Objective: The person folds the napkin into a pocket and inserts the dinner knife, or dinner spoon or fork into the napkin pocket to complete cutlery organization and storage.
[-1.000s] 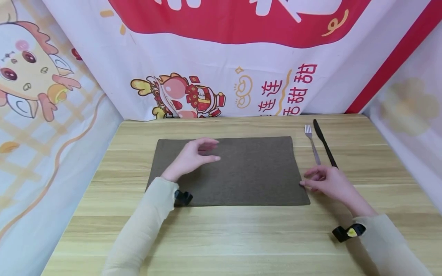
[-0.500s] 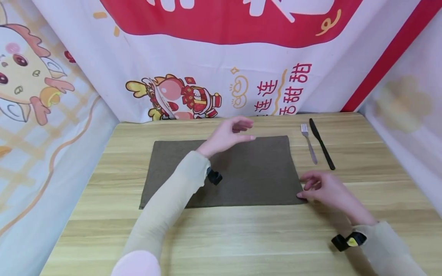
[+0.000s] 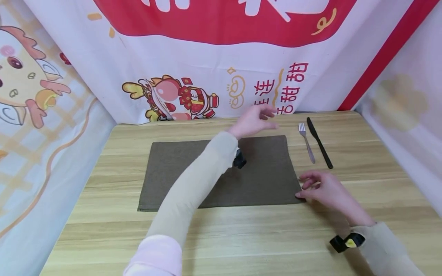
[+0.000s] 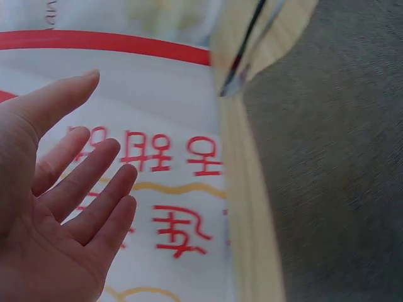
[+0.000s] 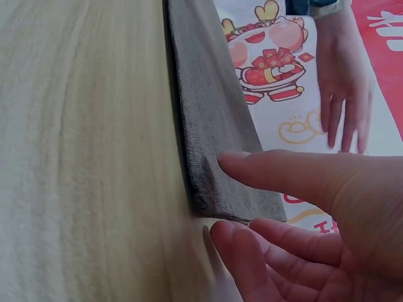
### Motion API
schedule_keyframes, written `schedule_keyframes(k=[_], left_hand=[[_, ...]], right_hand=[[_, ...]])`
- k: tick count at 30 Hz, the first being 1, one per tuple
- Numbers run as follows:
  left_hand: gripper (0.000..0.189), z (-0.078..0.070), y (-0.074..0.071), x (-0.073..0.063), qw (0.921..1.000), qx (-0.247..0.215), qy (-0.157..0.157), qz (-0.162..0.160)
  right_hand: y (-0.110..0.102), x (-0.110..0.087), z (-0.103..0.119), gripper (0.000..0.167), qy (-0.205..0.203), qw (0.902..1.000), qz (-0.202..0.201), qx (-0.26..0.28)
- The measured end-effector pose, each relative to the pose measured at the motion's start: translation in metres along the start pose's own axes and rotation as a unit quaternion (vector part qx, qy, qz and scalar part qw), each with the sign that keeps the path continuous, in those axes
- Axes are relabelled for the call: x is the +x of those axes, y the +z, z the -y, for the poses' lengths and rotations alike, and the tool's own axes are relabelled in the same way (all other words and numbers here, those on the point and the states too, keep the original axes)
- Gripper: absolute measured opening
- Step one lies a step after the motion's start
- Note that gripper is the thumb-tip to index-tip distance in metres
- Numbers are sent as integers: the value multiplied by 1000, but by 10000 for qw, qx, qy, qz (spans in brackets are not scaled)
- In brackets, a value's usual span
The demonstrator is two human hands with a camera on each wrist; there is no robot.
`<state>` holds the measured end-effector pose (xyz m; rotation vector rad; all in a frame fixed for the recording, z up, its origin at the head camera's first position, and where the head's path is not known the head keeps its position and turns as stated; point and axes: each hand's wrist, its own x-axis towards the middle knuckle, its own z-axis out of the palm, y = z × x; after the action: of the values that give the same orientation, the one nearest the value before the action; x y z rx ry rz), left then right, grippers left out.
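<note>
A dark grey-brown cloth lies flat as a long rectangle on the wooden table. My left hand is raised over its far edge, fingers loosely spread and holding nothing; the palm side of this left hand shows in the left wrist view. At the near right corner of the cloth is my right hand. In the right wrist view, the right hand's thumb reaches over the cloth, with the other fingertips right at its short edge and a gap between thumb and fingers.
Right of the cloth lie a fork and a black knife, side by side. A printed white and red curtain hangs behind the wooden table, with more patterned fabric at the left side.
My left hand has moved right and away from me, from above the cloth's left part to beyond its far edge. The right hand has shifted slightly nearer, to the cloth's corner.
</note>
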<state>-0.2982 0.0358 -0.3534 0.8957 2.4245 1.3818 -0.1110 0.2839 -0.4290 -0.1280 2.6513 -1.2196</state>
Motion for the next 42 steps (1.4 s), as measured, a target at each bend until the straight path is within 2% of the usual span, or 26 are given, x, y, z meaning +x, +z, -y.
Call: schedule_keyframes(k=[3, 6, 10, 15, 21, 26, 34, 39, 42], left_hand=[[53, 8, 19, 3, 9995, 220, -189, 126], [55, 21, 43, 5, 9968, 736, -241, 188], [61, 38, 71, 7, 9865, 1576, -376, 237], [58, 46, 89, 9, 9770, 2066, -519, 53], [46, 52, 94, 10, 9756, 2077, -606, -369], [40, 50, 95, 11, 9756, 2078, -374, -602], [20, 38, 88, 9, 9734, 2213, -120, -585], [10, 28, 77, 5, 9660, 2518, 18, -586], [9, 23, 70, 3, 9681, 2430, 66, -617]], right_hand=[[1, 0, 0, 58, 57, 9999, -14, 111], [2, 1, -2, 55, 88, 9998, -14, 174], [5, 1, -4, 53, 138, 9998, -42, 112], [7, 1, -6, 53, 167, 9998, -13, 138], [8, 2, -6, 52, 129, 9999, 29, 63], [8, 2, -5, 51, 100, 9999, 15, 56], [8, 2, -6, 51, 114, 9998, 63, 163], [7, 3, -8, 51, 1, 9999, 35, 124], [6, 3, -10, 51, -73, 9999, 23, 122]])
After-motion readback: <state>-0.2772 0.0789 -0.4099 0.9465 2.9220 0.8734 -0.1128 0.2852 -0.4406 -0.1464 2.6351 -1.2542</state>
